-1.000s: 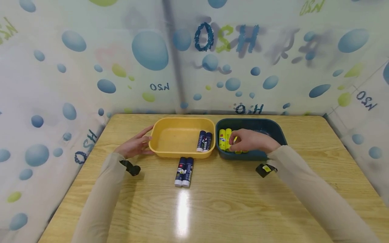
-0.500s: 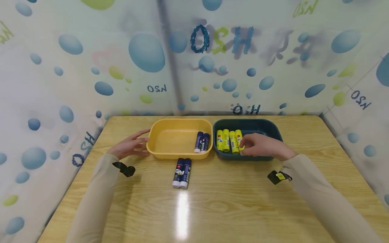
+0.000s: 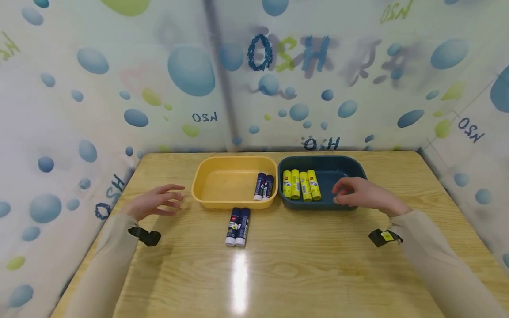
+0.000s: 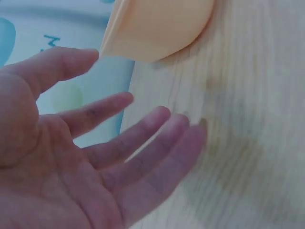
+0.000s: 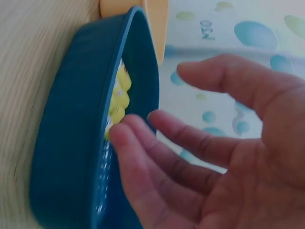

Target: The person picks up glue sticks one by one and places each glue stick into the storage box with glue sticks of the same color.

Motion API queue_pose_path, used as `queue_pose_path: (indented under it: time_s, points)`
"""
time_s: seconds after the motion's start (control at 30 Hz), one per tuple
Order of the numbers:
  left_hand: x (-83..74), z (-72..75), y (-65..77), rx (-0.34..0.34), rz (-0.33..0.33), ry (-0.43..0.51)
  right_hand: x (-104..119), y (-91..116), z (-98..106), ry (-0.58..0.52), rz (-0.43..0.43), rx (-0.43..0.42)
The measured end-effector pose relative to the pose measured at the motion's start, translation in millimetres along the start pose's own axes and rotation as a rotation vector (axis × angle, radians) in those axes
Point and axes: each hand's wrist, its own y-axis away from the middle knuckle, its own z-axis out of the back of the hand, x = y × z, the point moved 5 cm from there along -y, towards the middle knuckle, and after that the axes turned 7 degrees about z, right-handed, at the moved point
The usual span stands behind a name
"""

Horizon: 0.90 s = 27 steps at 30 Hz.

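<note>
My left hand (image 3: 157, 203) hovers left of the yellow tray (image 3: 204, 194), fingers spread and holding nothing; the left wrist view shows a gap between fingertips and tray. Over the front right part of the dark blue tray (image 3: 346, 160) is my right hand (image 3: 363, 194), its fingers loosely bent and empty. Several yellow glue sticks (image 3: 305, 186) lie side by side in the left half of the blue tray. Two navy glue sticks with white ends (image 3: 260, 186) lie at the right end of the yellow tray. Another navy pair (image 3: 237, 227) lies on the table before it.
Both trays stand side by side on the wooden table (image 3: 294, 265), close to the patterned wall covering (image 3: 191, 70) behind. Black camera straps (image 3: 145, 236) are worn on both wrists. A bright light reflection falls on the table's front middle.
My right hand has moved right, away from the yellow glue sticks, and now holds none. My left hand has drawn back leftward from the yellow tray's side. The view has shifted slightly.
</note>
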Motion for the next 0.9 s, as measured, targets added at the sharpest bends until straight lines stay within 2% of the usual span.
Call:
queue_pose_path:
  time_s: [0.13, 0.4, 0.57, 0.7, 0.9]
  points:
    - [2.7, -9.0, 5.1, -0.003, 0.009, -0.027, -11, 4, 7, 0.002, 0.022, -0.048]
    - [-6.2, -29.8, 6.9, -0.022, -0.016, -0.099, -28, 19, 28, 0.039, 0.033, -0.216]
    - [-15.0, -44.7, 3.9, -0.049, -0.003, -0.168, -40, 23, 39, 0.053, -0.008, -0.291]
    - [-19.2, -56.1, 2.0, -0.04, -0.011, -0.204, -48, 24, 44, 0.033, -0.038, -0.34]
    - [-23.9, -73.4, 3.6, -0.006, -0.045, -0.252, -65, 22, 48, 0.007, -0.091, -0.35]
